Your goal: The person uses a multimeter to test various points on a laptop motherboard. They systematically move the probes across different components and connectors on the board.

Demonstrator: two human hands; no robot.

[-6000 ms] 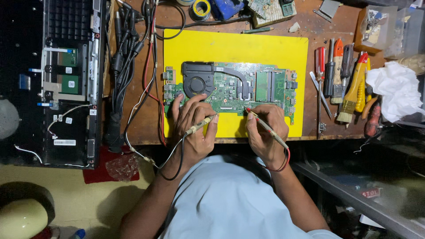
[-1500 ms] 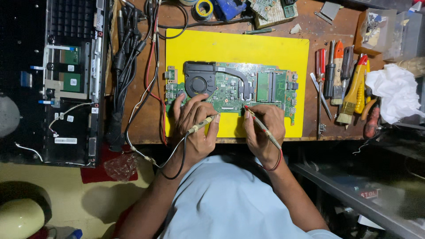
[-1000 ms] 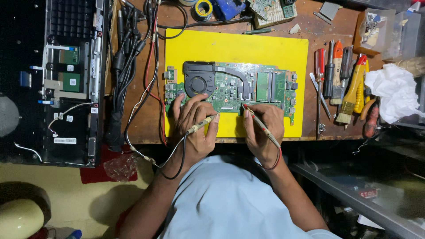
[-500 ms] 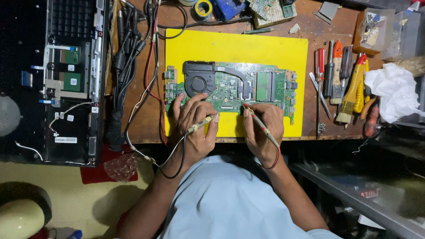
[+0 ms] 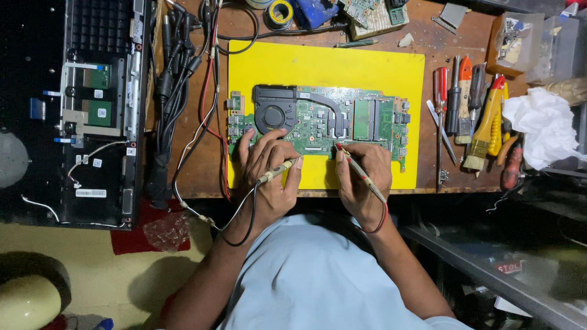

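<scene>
A green laptop circuit board [image 5: 361, 119] with a black fan and heat pipe lies on a yellow mat [image 5: 324, 67] on the wooden bench. My left hand [image 5: 268, 174] rests on the board's near edge and holds a thin probe [image 5: 276, 172] with a black lead. My right hand [image 5: 361, 177] pinches a second probe [image 5: 358, 169] with a red lead, its tip touching the board's near edge at the middle. Both leads trail back towards my body.
An opened laptop base [image 5: 95, 110] lies at the left beside a bundle of black cables [image 5: 174, 79]. Screwdrivers, a brush and pliers [image 5: 474, 116] lie right of the mat. Crumpled white paper [image 5: 541, 125] and clear boxes [image 5: 516, 43] sit at far right. Solder rolls and small boards lie at the back.
Both hands stay on the board's near edge with the probes. The right probe tip has shifted only slightly along the edge.
</scene>
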